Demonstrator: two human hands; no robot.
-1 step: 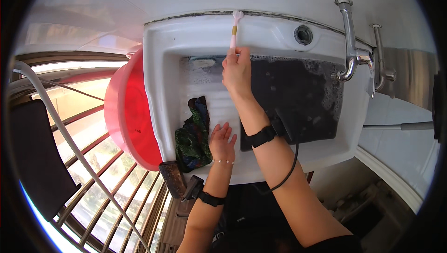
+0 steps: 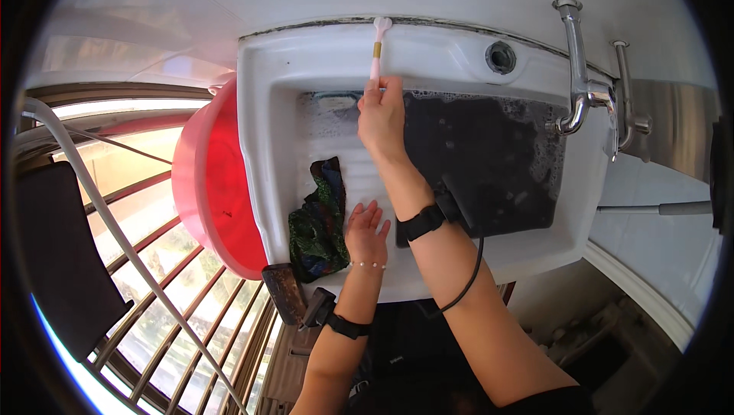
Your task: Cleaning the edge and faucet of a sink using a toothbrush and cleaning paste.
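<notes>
My right hand (image 2: pixel 382 113) reaches to the far side of a white sink (image 2: pixel 306 63) and grips the handle of a slim pink brush (image 2: pixel 377 48). Its white head touches the sink's back rim by the wall. My left hand (image 2: pixel 367 228) lies flat with fingers spread on the sink's ribbed left part, holding nothing. Just left of that hand lies a crumpled dark green patterned cloth (image 2: pixel 321 220). Dark soapy water (image 2: pixel 489 163) fills the sink's right part. Both wrists wear black bands, and a cable hangs from the right one.
A red plastic tub (image 2: pixel 210 186) leans against the sink's left side. Metal taps (image 2: pixel 581 71) stand at the back right. A dark scrubbing brush (image 2: pixel 284 293) sits on the sink's front left corner. Window bars and a white hose (image 2: pixel 115 224) run along the left.
</notes>
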